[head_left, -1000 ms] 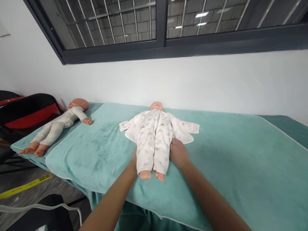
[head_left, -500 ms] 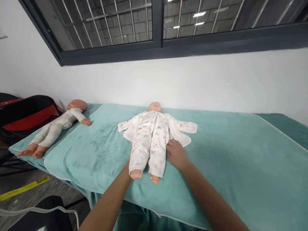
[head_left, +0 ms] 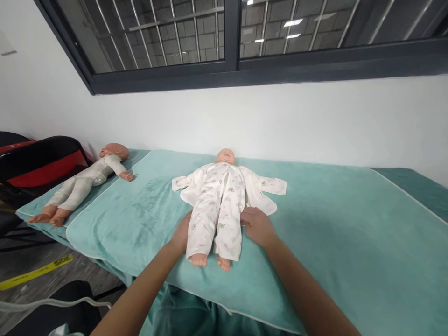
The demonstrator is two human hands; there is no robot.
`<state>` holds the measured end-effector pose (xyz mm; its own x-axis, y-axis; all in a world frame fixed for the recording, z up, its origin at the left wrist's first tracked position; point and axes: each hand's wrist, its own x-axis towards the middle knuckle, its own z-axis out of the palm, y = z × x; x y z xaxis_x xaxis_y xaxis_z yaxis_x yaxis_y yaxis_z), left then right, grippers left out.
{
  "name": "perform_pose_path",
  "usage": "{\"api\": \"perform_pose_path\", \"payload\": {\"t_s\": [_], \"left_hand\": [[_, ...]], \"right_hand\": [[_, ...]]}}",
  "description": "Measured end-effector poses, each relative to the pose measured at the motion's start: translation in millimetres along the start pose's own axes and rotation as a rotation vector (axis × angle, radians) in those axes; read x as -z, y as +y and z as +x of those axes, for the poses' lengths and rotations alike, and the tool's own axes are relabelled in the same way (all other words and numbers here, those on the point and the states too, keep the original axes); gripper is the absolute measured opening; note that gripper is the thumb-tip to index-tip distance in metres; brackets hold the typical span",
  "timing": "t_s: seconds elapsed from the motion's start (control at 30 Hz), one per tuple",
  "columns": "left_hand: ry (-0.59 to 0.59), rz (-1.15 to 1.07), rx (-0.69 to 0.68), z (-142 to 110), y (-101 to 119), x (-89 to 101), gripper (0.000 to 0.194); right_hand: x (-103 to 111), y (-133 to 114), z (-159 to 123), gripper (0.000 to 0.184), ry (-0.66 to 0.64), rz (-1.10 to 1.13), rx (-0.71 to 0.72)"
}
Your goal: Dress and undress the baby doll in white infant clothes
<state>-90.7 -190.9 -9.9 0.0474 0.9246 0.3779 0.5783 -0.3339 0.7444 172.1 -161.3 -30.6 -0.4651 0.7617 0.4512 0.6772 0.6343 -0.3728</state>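
A baby doll (head_left: 226,157) lies on its back on the teal blanket (head_left: 140,205), its head toward the wall. White printed trousers (head_left: 229,224) cover its legs, with both bare feet showing at the cuffs. A white jacket (head_left: 261,186) is spread beneath it, the sleeves stretched out to both sides. My left hand (head_left: 182,232) rests against the trouser leg on the left; its fingertips are hidden by the cloth. On the opposite side, the bent fingers of my right hand (head_left: 258,226) close at the edge of the trousers near the hip.
Another doll in a white bodysuit (head_left: 93,175) lies on the left end of the table. Black and red chairs (head_left: 45,163) stand beyond that end. A white cable (head_left: 52,303) crosses a black seat at lower left. A wall with a dark-framed window (head_left: 231,70) rises behind.
My left hand has come out from behind the trouser leg to its left side. The doll's legs have settled slightly lower, and my right hand stays at nearly the same spot.
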Motion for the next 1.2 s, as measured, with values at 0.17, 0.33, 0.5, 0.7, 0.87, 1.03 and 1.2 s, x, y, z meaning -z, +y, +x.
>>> {"api": "perform_pose_path", "payload": {"t_s": [0.17,0.33,0.5,0.7,0.87,1.03,1.2], "left_hand": [[-0.028,0.023,0.05,10.7,-28.2,3.2,0.028],[0.236,0.023,0.271,23.5,-44.7,-1.6,0.036],[0.172,-0.087,0.302,18.3,-24.0,-0.8,0.034],[-0.015,-0.154,0.339,-40.7,-1.1,4.0,0.031],[-0.053,-0.134,0.257,-91.5,1.8,3.3,0.035],[-0.034,-0.016,0.129,-113.3,13.4,-8.8,0.066],[0.032,0.163,0.078,-117.6,27.1,-26.5,0.047]], "right_hand": [[5.9,-4.9,-1.5,0.032,-0.01,0.063,-0.055],[8.9,-3.6,-1.7,0.031,0.032,0.208,-0.116],[10.3,-7.3,-2.7,0.025,0.104,0.221,-0.119],[18.7,-44.8,-32.2,0.011,-0.098,0.249,-0.107],[14.7,-66.7,-61.7,0.028,-0.134,0.221,-0.108],[6.0,-70.7,-63.0,0.016,-0.103,0.176,-0.119],[8.8,-73.4,-73.5,0.011,0.015,0.57,-0.123]]}}
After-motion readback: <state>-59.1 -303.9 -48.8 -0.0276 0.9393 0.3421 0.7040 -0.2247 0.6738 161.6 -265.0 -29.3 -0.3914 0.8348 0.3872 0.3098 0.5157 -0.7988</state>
